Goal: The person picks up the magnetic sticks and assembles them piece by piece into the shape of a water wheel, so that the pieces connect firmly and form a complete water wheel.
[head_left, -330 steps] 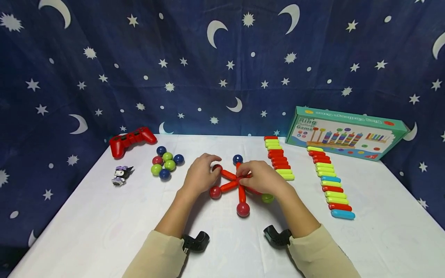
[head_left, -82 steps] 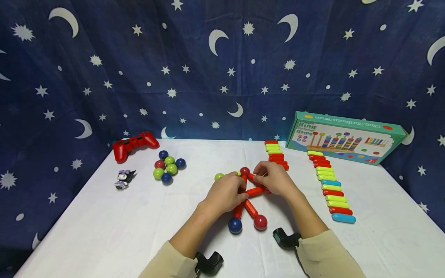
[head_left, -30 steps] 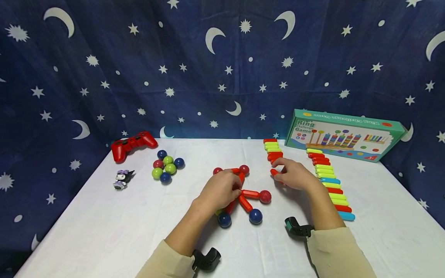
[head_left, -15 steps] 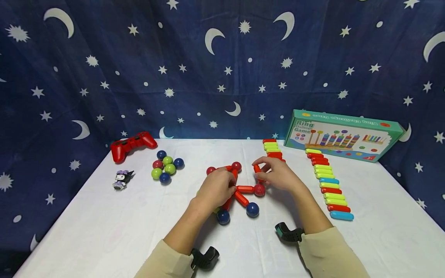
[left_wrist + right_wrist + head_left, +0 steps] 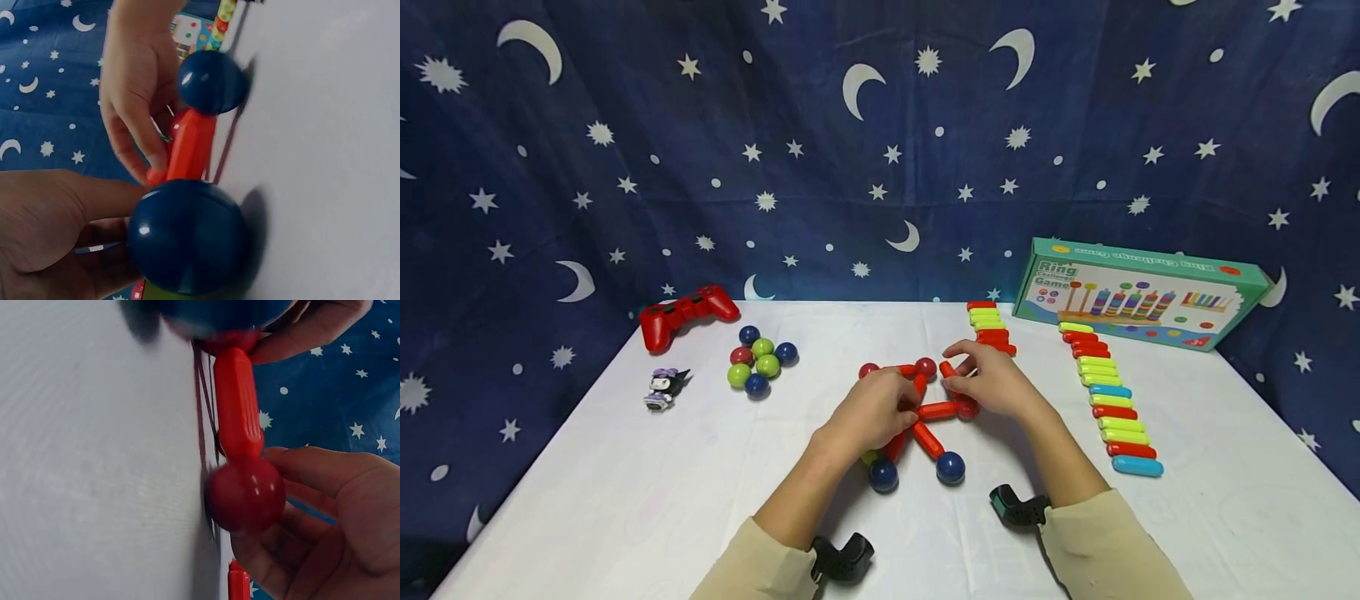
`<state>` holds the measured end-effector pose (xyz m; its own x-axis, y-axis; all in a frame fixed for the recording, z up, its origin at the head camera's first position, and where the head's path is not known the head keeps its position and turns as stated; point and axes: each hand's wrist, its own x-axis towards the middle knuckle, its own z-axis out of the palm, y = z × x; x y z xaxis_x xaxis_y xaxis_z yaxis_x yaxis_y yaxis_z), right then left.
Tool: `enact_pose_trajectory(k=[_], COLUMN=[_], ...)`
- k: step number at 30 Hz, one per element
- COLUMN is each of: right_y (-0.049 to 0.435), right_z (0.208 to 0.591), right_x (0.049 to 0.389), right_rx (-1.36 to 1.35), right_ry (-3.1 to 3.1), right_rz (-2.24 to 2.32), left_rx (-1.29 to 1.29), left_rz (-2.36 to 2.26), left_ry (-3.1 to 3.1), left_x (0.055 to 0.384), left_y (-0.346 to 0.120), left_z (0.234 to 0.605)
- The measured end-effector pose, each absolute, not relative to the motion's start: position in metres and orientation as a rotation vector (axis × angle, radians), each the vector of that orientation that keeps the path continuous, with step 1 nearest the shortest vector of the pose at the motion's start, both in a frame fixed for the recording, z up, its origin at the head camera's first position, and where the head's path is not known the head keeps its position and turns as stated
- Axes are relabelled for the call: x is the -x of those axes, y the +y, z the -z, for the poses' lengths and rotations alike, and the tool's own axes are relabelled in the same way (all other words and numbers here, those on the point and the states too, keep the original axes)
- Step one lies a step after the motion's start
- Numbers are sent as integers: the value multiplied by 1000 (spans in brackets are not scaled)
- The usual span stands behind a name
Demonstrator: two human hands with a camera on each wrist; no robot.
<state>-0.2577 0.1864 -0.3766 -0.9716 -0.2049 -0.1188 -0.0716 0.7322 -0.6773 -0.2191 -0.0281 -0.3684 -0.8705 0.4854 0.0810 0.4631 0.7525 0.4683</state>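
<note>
A star of red magnetic rods (image 5: 928, 440) with balls on its ends lies mid-table. My left hand (image 5: 871, 410) grips it around the middle, covering its centre. Two blue balls (image 5: 951, 467) face me, with a green ball (image 5: 869, 457) partly covered beside the left one. Two red balls (image 5: 926, 367) stand at the back, joined by a red rod. My right hand (image 5: 991, 382) pinches a short red rod (image 5: 947, 368) beside the right-hand red ball (image 5: 967, 407). In the right wrist view, the right fingers curve close behind that red ball (image 5: 246, 494).
Loose balls (image 5: 767, 365) cluster at left, near a small figurine (image 5: 662, 387) and a red game controller (image 5: 688, 315). Rods lie in a short row (image 5: 988, 326) behind my right hand and a longer row (image 5: 1112, 400) farther right. A green game box (image 5: 1142, 292) stands behind.
The star has been turned and joined up further, and the short row has lost its front rods. My right hand took a red rod from there and brought it left to the star.
</note>
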Motion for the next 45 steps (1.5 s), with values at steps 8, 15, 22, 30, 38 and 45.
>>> enact_pose_trajectory(k=[8,15,22,30,38,45], right_y=[186,183,181,179,198,228], right_z=[373,374,376,377,372,376], right_x=[255,254,255,256,257,263], right_rx=[178,152,211,268,286,136], right_ry=[2718,2721,2786,2819,2860,3008], right_rz=[962,966,982,968,1018,895], left_rx=[-819,-849,-928,-981,-1017,-995], left_rz=[-754,-728,-792,-793,-750,-748], left_ry=[2864,2875,2782,2758,2738,2736], left_x=[216,217,219,217,215,214], left_y=[-22,-22,-24,-19,-20,-20], left_z=[367,367,366,366,371,371])
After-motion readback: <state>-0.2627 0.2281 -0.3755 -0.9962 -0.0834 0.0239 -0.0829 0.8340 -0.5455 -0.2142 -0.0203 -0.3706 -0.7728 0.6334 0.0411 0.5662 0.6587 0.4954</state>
